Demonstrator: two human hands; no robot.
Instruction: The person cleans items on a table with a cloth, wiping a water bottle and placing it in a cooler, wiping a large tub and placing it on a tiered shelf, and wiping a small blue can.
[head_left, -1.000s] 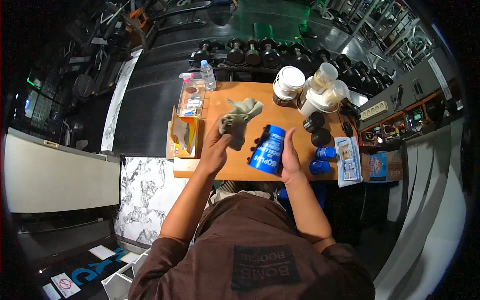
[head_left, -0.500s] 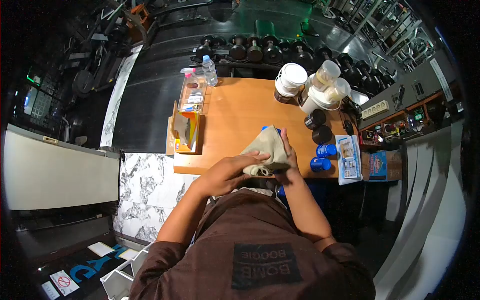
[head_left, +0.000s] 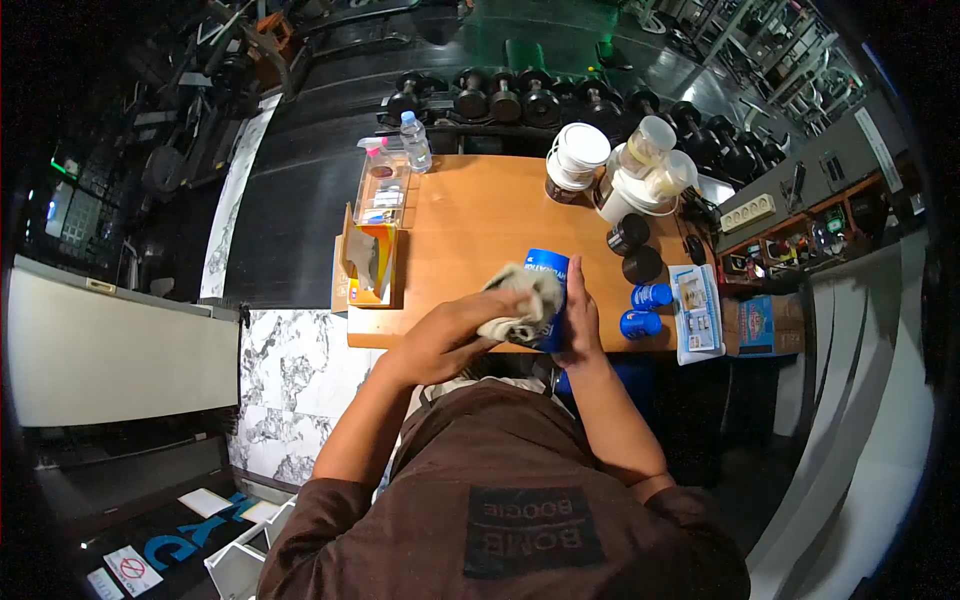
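Observation:
A blue container (head_left: 547, 264) with white lettering stands tilted above the near edge of the table, and my right hand (head_left: 582, 318) grips its right side. My left hand (head_left: 448, 338) is closed on a bunched beige cloth (head_left: 522, 310), which is pressed against the container's left face. The cloth and fingers cover part of the label. To the right of my hands, two smaller blue jars (head_left: 645, 310) lie or stand close together; two black jars (head_left: 636, 248) are just behind them.
White tubs (head_left: 580, 152) and clear-topped containers (head_left: 648, 150) crowd the wooden table's (head_left: 470, 220) back right corner. Along its left side are a yellow box (head_left: 375, 265), a clear organizer (head_left: 383, 195) and a water bottle (head_left: 415, 145). A white tray (head_left: 698, 330) lies at the right edge.
The cloth, spread over the container before, is now bunched lower and to the left. More of the blue container and its label shows. Both hands stay around it.

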